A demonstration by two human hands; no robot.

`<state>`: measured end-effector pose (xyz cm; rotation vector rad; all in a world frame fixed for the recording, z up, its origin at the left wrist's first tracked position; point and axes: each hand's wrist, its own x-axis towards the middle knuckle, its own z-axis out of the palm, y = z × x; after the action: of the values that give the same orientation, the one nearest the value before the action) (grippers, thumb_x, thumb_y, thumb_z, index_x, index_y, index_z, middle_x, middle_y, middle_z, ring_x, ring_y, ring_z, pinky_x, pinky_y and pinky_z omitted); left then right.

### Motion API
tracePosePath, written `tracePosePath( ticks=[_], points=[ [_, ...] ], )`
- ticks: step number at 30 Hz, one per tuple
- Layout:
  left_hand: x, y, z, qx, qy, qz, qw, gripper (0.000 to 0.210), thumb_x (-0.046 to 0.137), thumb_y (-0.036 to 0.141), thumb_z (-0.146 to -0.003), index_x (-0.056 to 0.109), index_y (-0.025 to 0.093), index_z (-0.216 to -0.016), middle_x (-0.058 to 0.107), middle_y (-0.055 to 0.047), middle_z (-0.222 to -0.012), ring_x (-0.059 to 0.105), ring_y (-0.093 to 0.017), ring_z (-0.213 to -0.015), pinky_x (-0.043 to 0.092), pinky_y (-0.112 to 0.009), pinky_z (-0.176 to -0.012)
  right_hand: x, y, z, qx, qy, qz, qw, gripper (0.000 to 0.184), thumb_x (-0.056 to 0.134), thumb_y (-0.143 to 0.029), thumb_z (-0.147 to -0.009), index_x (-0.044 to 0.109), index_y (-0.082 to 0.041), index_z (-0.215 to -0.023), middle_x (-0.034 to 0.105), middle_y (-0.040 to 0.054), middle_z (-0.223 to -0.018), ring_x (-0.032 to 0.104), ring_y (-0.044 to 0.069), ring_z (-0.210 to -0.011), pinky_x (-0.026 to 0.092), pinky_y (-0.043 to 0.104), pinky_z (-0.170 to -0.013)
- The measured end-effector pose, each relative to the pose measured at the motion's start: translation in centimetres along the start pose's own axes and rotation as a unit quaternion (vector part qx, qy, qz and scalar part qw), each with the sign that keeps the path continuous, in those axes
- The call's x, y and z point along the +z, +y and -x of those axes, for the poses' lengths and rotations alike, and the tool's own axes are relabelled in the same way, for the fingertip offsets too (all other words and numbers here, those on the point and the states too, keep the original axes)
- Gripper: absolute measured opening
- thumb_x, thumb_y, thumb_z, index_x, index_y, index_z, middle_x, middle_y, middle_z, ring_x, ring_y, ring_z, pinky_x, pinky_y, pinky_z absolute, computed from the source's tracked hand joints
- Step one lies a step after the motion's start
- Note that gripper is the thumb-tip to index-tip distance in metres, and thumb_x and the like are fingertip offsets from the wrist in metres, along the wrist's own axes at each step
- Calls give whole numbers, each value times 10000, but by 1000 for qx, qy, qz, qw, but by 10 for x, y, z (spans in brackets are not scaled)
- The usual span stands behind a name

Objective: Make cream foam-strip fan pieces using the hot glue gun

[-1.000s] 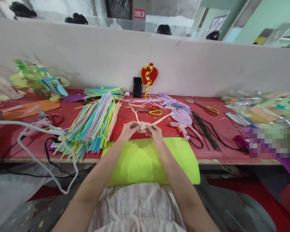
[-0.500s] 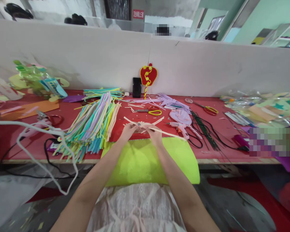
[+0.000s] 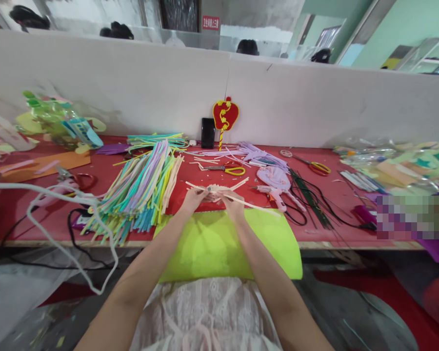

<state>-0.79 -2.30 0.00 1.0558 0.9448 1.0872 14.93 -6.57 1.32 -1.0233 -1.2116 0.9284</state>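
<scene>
Your left hand (image 3: 194, 197) and right hand (image 3: 234, 204) meet over the red desk (image 3: 106, 175), just past the yellow-green foam sheet (image 3: 219, 243), fingers of both pinched on a small bundle of cream strips (image 3: 215, 191). The strips fan out between your hands, one long strip trailing right; the pile of pastel strips (image 3: 142, 185) lies just left.

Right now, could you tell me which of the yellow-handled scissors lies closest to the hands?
The yellow-handled scissors just behind the hands, mid-table; the other pair lies farther right.
</scene>
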Motion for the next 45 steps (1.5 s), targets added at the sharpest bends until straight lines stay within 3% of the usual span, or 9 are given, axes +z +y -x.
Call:
tracePosePath(
  ticks=[5, 10, 18, 24, 34, 39, 45],
  points=[
    [0, -2, 1, -7, 2, 42, 999, 457, 819, 514, -521, 663, 128, -709, 726, -72, -689, 682, -175, -618, 576, -349, -751, 0, 18, -10, 52, 14, -51, 997, 293, 744, -477, -645, 713, -196, -722, 693, 26, -732, 600, 145, -571, 514, 277, -500],
    [2, -1, 4, -11, 3, 80, 997, 417, 819, 467, -562, 653, 117, -719, 719, -71, -682, 681, -164, -619, 571, -342, -758, 0, 22, -14, 80, 15, -75, 994, 294, 750, -473, -628, 695, -194, -702, 687, 16, -706, 612, 148, -591, 513, 271, -504],
    [3, 6, 7, 95, -23, -46, 994, 377, 821, 403, -564, 677, 150, -803, 719, -35, -727, 680, -188, -676, 559, -331, -733, -2, 22, -12, 123, -22, -72, 990, 328, 739, -499, -637, 684, -181, -699, 681, 11, -642, 617, 147, -556, 508, 267, -518],
    [-2, 0, 2, 115, 15, -114, 987, 313, 751, 419, -650, 701, 153, -806, 737, -64, -808, 690, -212, -759, 543, -343, -780, -3, 26, -13, 119, -21, -99, 988, 358, 755, -471, -635, 691, -187, -843, 706, 5, -744, 644, 146, -630, 523, 244, -524],
    [-2, -2, 2, 150, 15, -147, 978, 251, 737, 368, -663, 713, 161, -803, 738, -57, -813, 687, -204, -768, 544, -339, -791, -4, 25, -14, 131, -26, -98, 986, 322, 742, -476, -639, 690, -179, -752, 693, 7, -674, 635, 152, -588, 526, 252, -505],
    [4, 5, 10, 121, -42, -123, 984, 212, 729, 342, -651, 719, 155, -751, 739, -54, -763, 685, -201, -702, 562, -332, -735, -4, 28, -15, 151, -11, -98, 984, 325, 749, -480, -609, 635, -182, -671, 641, -21, -592, 572, 114, -507, 504, 242, -500],
    [6, 10, 15, 88, -99, -123, 983, 235, 749, 349, -633, 715, 148, -750, 736, -49, -747, 682, -198, -677, 573, -338, -719, -5, 28, -14, 161, -42, -100, 981, 331, 746, -488, -612, 591, -198, -645, 595, -49, -537, 525, 100, -462, 499, 251, -525]
  ],
)
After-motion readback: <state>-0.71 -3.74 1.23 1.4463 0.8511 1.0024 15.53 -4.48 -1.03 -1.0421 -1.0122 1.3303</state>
